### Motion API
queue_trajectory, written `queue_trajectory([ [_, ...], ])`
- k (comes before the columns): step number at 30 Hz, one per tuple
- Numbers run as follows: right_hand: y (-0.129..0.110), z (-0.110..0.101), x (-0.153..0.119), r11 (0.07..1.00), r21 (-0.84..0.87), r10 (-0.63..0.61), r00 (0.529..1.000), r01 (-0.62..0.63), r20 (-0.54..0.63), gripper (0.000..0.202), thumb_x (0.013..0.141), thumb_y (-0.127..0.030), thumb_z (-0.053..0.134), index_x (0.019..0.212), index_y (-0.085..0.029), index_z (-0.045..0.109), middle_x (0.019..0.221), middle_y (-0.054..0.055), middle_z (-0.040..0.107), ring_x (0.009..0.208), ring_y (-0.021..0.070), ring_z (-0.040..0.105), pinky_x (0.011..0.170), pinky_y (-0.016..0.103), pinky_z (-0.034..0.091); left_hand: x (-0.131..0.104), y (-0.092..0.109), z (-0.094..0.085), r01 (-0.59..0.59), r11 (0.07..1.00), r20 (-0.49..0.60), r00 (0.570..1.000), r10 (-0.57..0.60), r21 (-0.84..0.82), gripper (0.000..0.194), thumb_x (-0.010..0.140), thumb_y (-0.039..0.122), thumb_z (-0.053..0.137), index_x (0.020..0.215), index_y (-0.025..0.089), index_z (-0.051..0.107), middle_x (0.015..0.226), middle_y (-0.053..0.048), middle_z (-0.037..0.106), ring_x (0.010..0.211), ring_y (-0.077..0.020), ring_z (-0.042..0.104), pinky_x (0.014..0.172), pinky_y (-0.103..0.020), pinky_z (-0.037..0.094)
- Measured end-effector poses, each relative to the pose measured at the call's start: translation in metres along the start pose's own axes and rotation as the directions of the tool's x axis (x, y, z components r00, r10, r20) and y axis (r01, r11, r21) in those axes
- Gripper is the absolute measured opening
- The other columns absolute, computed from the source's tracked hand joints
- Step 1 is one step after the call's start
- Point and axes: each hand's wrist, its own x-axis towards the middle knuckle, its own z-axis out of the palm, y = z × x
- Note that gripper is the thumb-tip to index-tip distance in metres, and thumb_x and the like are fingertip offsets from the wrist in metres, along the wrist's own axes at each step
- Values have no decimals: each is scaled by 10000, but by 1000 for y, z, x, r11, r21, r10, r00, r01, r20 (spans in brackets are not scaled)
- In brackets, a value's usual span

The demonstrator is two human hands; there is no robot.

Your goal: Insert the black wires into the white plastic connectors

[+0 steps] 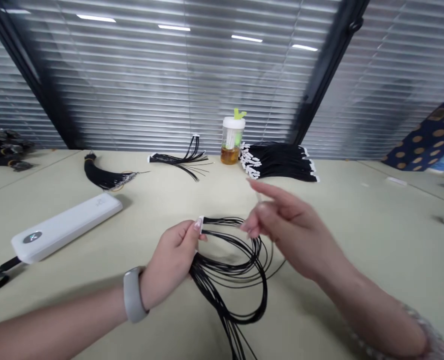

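Note:
My left hand [173, 262] pinches a small white connector [201, 225] between thumb and fingers. From it a bundle of black wires [261, 295] loops out to the right and trails down past the lower edge of view. A second white end seems to sit low in the same hand, mostly covered. To the right, my right hand [293, 230] is raised over the far side of the loop, index finger stretched out and thumb against the curled fingers. Thin wires pass close by those fingertips; what they pinch, if anything, is too blurred to make out.
A white power bank [68, 227] with a black strap lies at left. Along the back are a tied black wire bundle [102, 172], a loose wire harness [173, 159], a cup of amber liquid [230, 142] and a stack of wire harnesses [282, 161]. Blinds [169, 90] stand behind.

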Motion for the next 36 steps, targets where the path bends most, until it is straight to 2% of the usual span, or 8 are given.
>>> queue_trajectory([
  [2,11,10,0,991,-116,79,994,-69,81,352,864,-216,447,1216,-209,424,685,-23,612,654,105,601,696,291,499,-1,0,0,-40,999,17,999,40,-26,439,840,530,362,683,146,505,508,47,347,473,-76,309,461,-192,278],
  [5,24,19,1,953,-296,95,992,-65,86,131,844,-233,471,941,-172,536,697,-13,588,658,99,560,650,244,452,-2,0,-1,-80,995,43,996,83,-59,426,846,515,368,658,148,474,536,39,372,502,-77,327,486,-193,295],
  [7,28,21,1,922,-387,76,991,-28,109,117,828,-256,505,789,-162,563,681,-9,579,631,94,522,598,220,413,-3,0,-1,-68,994,69,995,74,-88,426,844,519,369,651,150,456,542,39,376,504,-77,328,486,-193,297],
  [9,29,23,0,898,-440,47,991,14,126,144,821,-257,524,735,-157,581,660,-11,581,603,88,496,568,208,386,-2,-1,-1,-47,992,92,994,58,-115,430,841,528,370,646,151,445,538,42,369,499,-75,321,479,-191,292],
  [21,30,27,-4,812,-557,-94,982,172,165,152,841,-221,526,725,-160,603,640,-15,609,558,75,498,538,187,359,0,-4,1,24,985,130,992,-2,-169,460,820,577,367,657,154,448,496,57,342,439,-65,308,427,-188,262],
  [29,29,21,-5,675,-605,-239,901,421,361,145,859,-162,446,798,-166,577,726,22,605,661,104,525,599,201,392,-1,-3,2,91,983,139,988,-69,-158,453,802,590,373,683,161,459,491,54,342,427,-75,323,422,-196,266],
  [33,28,20,-5,618,-645,-252,890,450,380,140,852,-160,429,813,-158,564,739,34,591,676,116,515,606,211,390,0,-1,2,55,989,130,991,-37,-136,449,797,575,391,653,154,457,493,50,346,457,-76,321,453,-197,272],
  [36,27,19,-5,569,-686,-240,889,454,389,156,850,-176,416,811,-147,564,733,45,581,670,125,509,595,219,387,0,1,1,77,989,153,987,-57,-130,451,799,581,379,662,160,460,480,54,332,447,-79,309,444,-199,261],
])
